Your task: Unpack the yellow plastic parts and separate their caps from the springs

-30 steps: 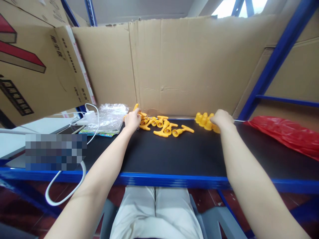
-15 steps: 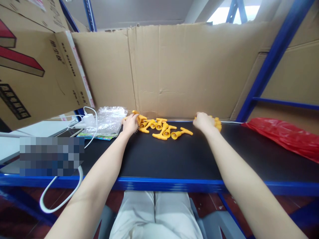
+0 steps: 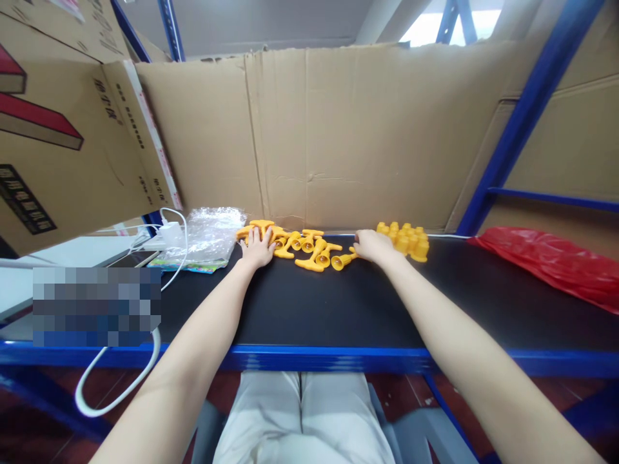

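Several yellow T-shaped plastic parts (image 3: 302, 245) lie in a loose pile at the back of the black shelf top (image 3: 319, 303). My left hand (image 3: 257, 249) rests at the pile's left end with its fingers stretched out over the nearest pieces. My right hand (image 3: 373, 246) is at the pile's right end, fingers curled round the handle of one yellow T-shaped part (image 3: 342, 260). Just right of that hand stands a tight cluster of small yellow caps (image 3: 407, 239), apart from my fingers.
A cardboard wall (image 3: 338, 129) backs the shelf. Clear plastic bags (image 3: 210, 231), a white charger (image 3: 170, 233) and its cable (image 3: 111, 393) lie at the left. A red plastic bag (image 3: 556, 265) lies at the right, beside a blue post (image 3: 517, 122).
My right hand has left the cluster of yellow caps and moved left to the pile of T-shaped parts. My left hand has slid slightly toward me, its fingers now flat.
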A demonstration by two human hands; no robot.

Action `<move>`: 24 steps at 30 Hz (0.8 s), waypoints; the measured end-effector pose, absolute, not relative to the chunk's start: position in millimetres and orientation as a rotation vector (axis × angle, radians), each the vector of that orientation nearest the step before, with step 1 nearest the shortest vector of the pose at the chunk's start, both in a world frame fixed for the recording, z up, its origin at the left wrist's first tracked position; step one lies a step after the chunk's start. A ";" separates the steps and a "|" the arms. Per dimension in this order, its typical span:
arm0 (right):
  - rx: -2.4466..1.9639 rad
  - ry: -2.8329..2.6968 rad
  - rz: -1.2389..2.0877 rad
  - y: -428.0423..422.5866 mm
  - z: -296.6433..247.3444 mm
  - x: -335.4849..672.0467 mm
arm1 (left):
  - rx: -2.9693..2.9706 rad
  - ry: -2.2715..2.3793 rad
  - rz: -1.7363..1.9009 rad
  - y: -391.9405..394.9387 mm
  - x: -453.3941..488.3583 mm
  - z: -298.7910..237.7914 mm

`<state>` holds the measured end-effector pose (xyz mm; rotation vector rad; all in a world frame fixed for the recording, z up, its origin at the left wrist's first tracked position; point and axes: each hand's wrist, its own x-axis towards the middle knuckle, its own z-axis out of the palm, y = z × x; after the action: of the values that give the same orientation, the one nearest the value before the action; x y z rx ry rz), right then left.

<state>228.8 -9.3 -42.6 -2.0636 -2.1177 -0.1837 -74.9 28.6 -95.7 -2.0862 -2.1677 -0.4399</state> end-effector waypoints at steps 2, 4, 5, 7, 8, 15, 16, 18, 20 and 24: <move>-1.938 -2.164 -0.247 -8.0 -45.4 221.8 | -2.045 -2.186 -0.452 27.6 -73.6 -96.1; -1.769 -2.223 -0.284 -5.0 -47.9 210.0 | -2.013 -2.200 -0.458 27.0 -73.0 -96.1; -1.680 -2.264 -0.282 -2.7 -48.9 202.4 | -1.999 -2.199 -0.461 26.5 -72.7 -96.0; -1.517 -2.368 -0.234 3.2 -50.6 184.7 | -1.976 -2.177 -0.477 25.2 -71.6 -95.1; -1.436 -2.426 -0.203 6.8 -51.3 175.0 | -1.969 -2.156 -0.488 24.2 -70.8 -94.4; -1.187 -2.556 -0.100 33.2 -56.7 107.2 | -1.941 -1.969 -0.559 15.1 -65.0 -88.3; -1.188 -2.567 -0.095 35.4 -57.5 99.1 | -1.948 -1.962 -0.559 14.4 -64.9 -87.8; -1.192 -2.612 -0.087 37.5 -59.0 85.8 | -1.975 -1.963 -0.548 14.2 -65.5 -87.4; -1.218 -2.645 -0.094 36.5 -60.1 77.0 | -2.014 -1.961 -0.520 15.3 -66.7 -87.8; -1.295 -2.607 -0.121 28.5 -60.6 75.8 | -2.089 -1.915 -0.503 20.5 -68.3 -92.0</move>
<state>75.8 28.5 -60.6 -1.2955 -2.6074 -0.1214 -68.3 20.5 -92.0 -2.0888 -1.9151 -0.5025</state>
